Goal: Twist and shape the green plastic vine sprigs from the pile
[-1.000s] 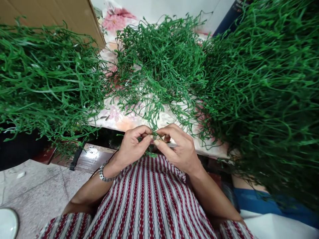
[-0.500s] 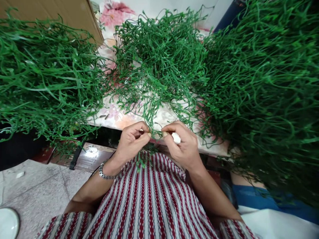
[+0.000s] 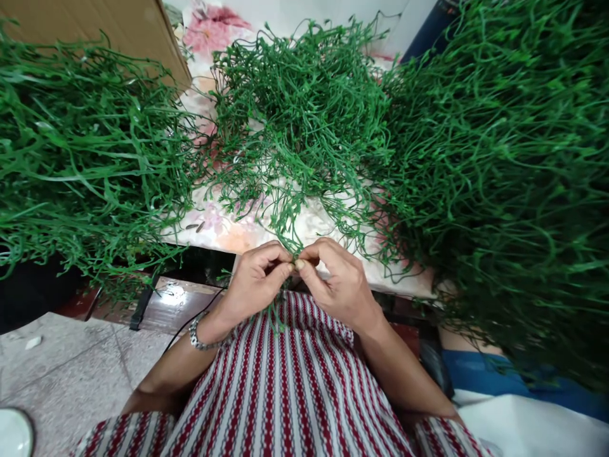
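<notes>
My left hand and my right hand meet fingertip to fingertip just in front of my striped garment. Both are closed in a pinch on a thin green plastic sprig that reaches up into the middle heap of green stems. A short piece of the sprig hangs down below my left fingers. My left wrist wears a metal bracelet. What else my right palm holds is hidden.
Large heaps of the same green stems lie at the left and right on a flower-patterned table cover. A cardboard box stands at the back left. Grey floor tiles and a white dish edge show lower left.
My hands drew slightly apart, a white piece showing in my right hand, then came together again; the white piece is hidden now. The view shifted a little.
</notes>
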Tool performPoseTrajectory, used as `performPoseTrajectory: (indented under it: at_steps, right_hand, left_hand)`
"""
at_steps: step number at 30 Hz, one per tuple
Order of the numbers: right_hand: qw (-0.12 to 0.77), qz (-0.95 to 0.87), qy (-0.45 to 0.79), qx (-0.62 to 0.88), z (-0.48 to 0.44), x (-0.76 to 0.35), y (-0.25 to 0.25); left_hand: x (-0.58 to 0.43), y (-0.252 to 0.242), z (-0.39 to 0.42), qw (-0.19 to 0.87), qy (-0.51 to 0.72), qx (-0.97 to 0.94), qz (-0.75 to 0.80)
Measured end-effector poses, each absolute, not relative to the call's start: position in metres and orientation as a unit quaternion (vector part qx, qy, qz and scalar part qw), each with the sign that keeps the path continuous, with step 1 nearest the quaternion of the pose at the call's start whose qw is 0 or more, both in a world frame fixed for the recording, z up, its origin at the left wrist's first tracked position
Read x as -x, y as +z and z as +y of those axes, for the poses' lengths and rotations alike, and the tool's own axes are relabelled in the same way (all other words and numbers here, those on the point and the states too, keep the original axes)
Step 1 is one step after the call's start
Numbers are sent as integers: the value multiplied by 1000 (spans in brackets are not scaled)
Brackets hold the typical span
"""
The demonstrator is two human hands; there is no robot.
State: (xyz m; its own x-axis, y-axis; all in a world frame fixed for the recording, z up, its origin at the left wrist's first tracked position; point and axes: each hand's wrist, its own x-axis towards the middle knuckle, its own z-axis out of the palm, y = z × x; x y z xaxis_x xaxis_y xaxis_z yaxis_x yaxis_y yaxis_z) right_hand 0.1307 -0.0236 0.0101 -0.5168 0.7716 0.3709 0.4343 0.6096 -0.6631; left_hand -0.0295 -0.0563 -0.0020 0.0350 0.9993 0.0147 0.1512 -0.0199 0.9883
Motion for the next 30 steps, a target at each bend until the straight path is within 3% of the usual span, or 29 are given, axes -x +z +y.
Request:
performPoseTrajectory:
  at_steps: [4,7,11,18,25,30]
  right_hand:
    - [394,-824,245,324,-26,-133,3]
    - [449,-812,223,298,-27,-131,-5]
    - [467,-831,168,250,-28,-127,-14]
    - [381,-883,156,225,-32,-139,-6]
    - [479,-813,192,270,-9,-151,29]
    - [384,-873,238,183,4,-138,34]
  left_hand:
    - [30,-5,-54,595,517,-371,491]
    - [29,-3,-51,636,532,-312,464]
    - [29,3,-51,645,538,-286,461]
    - [35,-1,-56,605,526,-369,470]
    - [40,-1,-57,586,495,-438,470]
    - [38,0,-59,561,484,-475,474]
